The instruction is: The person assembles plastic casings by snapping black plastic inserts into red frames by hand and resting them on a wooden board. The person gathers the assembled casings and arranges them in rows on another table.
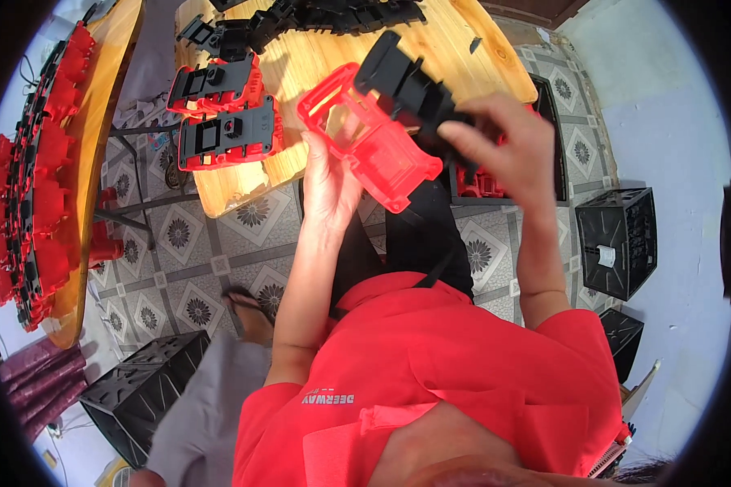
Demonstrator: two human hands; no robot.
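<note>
Take the pale wooden surface (296, 65) in front of you as your landmark. Your left grip (330, 183) is grasping a red plastic housing (391, 162), held tilted over that surface's near edge; your thumb lies on its rim, and fingers show through its window. Your right grip (508, 142) is pinching the lower end of a black plastic panel (402, 81), just to the right of the housing and also over the surface. The panel overlaps the housing from this angle, so you cannot tell whether they touch; your right fingers are blurred.

On the left part of the surface you have two red-and-black units (234, 146), one behind the other, black faces up. Along its far edge lies a heap of black parts (300, 16). Beside its near right corner stands a black crate (562, 166) with red pieces (483, 185) inside. Well to its left, a second wooden board (110, 105) carries a long row of red-and-black pieces (49, 178). A sandalled foot (252, 315) of another person rests on the patterned floor (179, 231) nearer you than the surface.
</note>
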